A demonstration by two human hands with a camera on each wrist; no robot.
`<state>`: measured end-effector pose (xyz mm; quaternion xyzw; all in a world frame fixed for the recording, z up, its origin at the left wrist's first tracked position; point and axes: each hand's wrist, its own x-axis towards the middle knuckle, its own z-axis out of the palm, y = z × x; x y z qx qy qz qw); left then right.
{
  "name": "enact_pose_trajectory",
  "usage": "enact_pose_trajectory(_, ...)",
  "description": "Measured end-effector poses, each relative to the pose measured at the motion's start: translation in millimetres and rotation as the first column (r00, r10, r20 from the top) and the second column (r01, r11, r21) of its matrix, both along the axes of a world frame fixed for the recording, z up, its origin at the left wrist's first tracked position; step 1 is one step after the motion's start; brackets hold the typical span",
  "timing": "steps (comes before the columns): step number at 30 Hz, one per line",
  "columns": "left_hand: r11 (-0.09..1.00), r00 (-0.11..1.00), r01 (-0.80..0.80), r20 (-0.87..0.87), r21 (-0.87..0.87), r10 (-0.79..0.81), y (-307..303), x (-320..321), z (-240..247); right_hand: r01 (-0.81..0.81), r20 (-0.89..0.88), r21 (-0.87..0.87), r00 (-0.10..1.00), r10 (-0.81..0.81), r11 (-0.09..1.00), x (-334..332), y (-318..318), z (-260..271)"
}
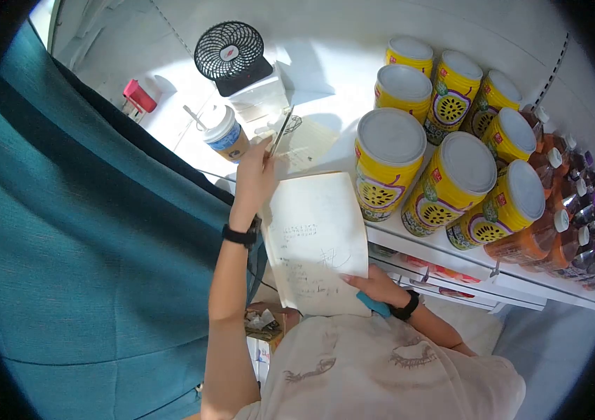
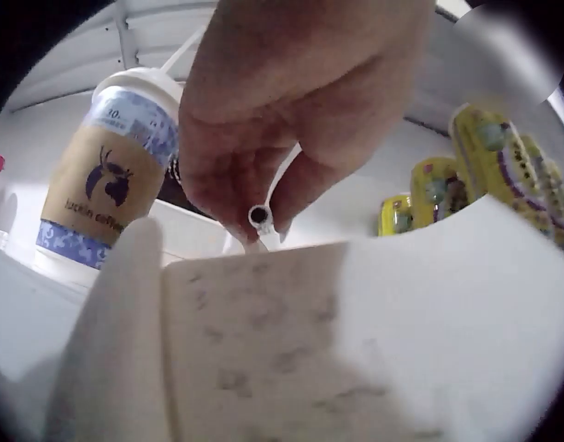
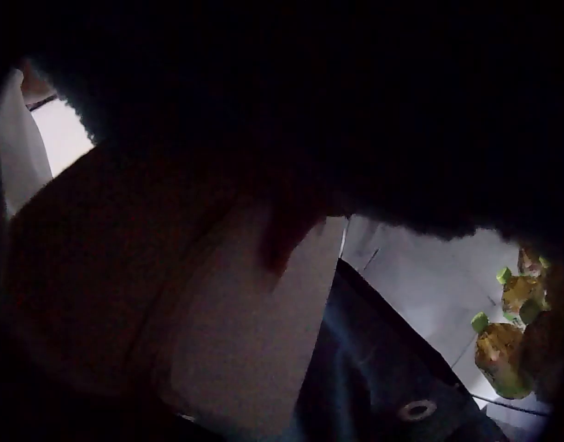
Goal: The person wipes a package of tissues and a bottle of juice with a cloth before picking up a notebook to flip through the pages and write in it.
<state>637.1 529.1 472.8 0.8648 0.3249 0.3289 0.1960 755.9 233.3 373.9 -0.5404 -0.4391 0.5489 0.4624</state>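
Note:
An opened notebook (image 1: 318, 231) with handwriting on its page lies in front of the person's chest. The left hand (image 1: 255, 175) is just past its upper left corner and pinches a slim pen (image 1: 282, 131) between thumb and fingers. One round end of this pen (image 2: 261, 217) shows in the left wrist view, just above the page edge. At the notebook's lower right, the right hand (image 1: 379, 285) grips the edge, thumb on the page, other fingers hidden beneath. Something teal (image 1: 373, 304) sits against that palm. The right wrist view is mostly dark.
A paper coffee cup (image 1: 226, 133) with a straw stands close beside the left hand. Behind it are a black fan (image 1: 230, 56) and a loose sheet (image 1: 308, 143). Yellow canisters (image 1: 388, 161) and bottles (image 1: 563, 231) fill the right. A teal curtain (image 1: 101, 245) hangs left.

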Motion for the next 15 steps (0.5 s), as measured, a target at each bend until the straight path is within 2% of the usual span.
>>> enact_pose_trajectory(1,0.999,1.000,-0.004,0.024,0.044,0.003,-12.0,-5.9,5.5,0.011,-0.034,-0.022,0.999,-0.011,1.000,-0.5,-0.1,3.3)
enact_pose_trajectory(4,0.999,0.999,0.028,0.042,0.020,-0.029,-49.0,-34.6,19.6,0.000,-0.081,-0.058,0.997,-0.005,0.998,1.9,1.8,10.3)
enact_pose_trajectory(7,0.995,0.998,-0.035,0.055,-0.090,0.040,-82.9,-71.3,23.3,0.048,-0.143,-0.014,0.989,-0.050,0.999,1.4,4.2,0.4)
enact_pose_trajectory(10,0.952,0.986,-0.098,0.105,-0.290,0.133,-113.5,-102.6,11.6,0.034,-0.262,-0.104,0.963,-0.060,0.994,1.8,5.7,7.0)
enact_pose_trajectory(13,0.885,0.970,-0.136,0.121,-0.445,0.210,-136.4,-127.0,-23.3,0.008,-0.295,-0.097,0.955,-0.036,0.995,3.2,10.8,12.1)
enact_pose_trajectory(14,0.907,0.977,-0.134,0.103,-0.398,0.189,-143.4,-131.0,-31.6,-0.010,-0.290,-0.098,0.957,-0.019,0.995,3.5,12.1,13.5)
enact_pose_trajectory(15,0.864,0.968,-0.143,0.116,-0.484,0.225,-152.1,-135.3,-41.5,-0.029,-0.284,-0.099,0.959,0.000,0.995,4.2,13.1,14.7)
